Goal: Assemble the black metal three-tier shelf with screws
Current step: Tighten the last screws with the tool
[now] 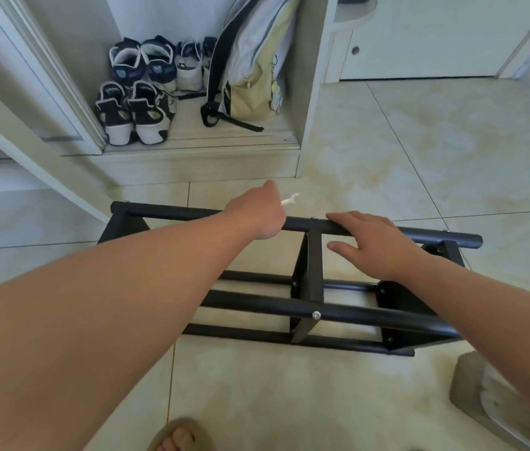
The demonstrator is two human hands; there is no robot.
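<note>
The black metal shelf frame lies on its side on the tiled floor, its tubes running left to right. My right hand rests flat with straight fingers on the far top tube. My left hand is curled into a fist just over that same tube and grips a small white wrench, whose forked end sticks out to the right. A silver screw head shows on the near tube where the middle upright crosses. My left fingers are hidden behind the wrist.
Several sneakers and a yellow-grey backpack sit in an open closet base beyond the frame. A grey step-like object stands at the lower right. My sandalled foot is at the bottom edge.
</note>
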